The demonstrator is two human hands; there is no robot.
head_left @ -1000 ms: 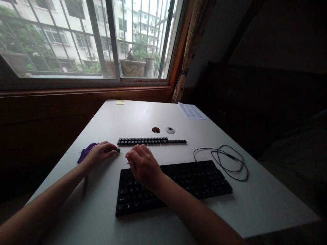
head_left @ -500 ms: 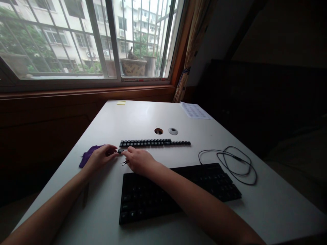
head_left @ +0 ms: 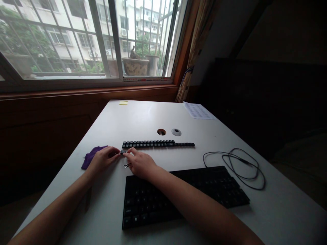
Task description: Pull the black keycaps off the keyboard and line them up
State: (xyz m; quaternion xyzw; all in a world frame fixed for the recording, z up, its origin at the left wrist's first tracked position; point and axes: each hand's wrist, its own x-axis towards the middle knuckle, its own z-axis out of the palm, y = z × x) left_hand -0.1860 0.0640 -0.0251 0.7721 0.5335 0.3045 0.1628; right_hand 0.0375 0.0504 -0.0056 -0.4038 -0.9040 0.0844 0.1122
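Observation:
A small black keycap [head_left: 123, 152] sits between the fingertips of both hands, just in front of the left end of the keycap rows [head_left: 146, 144]. My left hand [head_left: 104, 158] is closed, its thumb and fingers pinching the keycap's left side. From the other side, the thumb and forefinger of my right hand [head_left: 141, 164] touch it. Curled under the other right fingers is a wire keycap puller [head_left: 126, 165], its thin metal end poking out to the left. The black keyboard [head_left: 135, 200] lies below my right forearm, which hides part of it.
Behind my left hand lies a purple cloth [head_left: 89, 158]. A thin dark stick-like object [head_left: 88, 199] is beside my left forearm. The keyboard's cable [head_left: 264, 182] loops on the right. Farther back are a cable hole [head_left: 161, 132], its grey cover [head_left: 176, 132], papers [head_left: 199, 111] and yellow notes [head_left: 123, 102].
The whole view has shifted slightly, so things appear a little farther right. Both hands stay at the keycap, with the left fingertips now closer against it.

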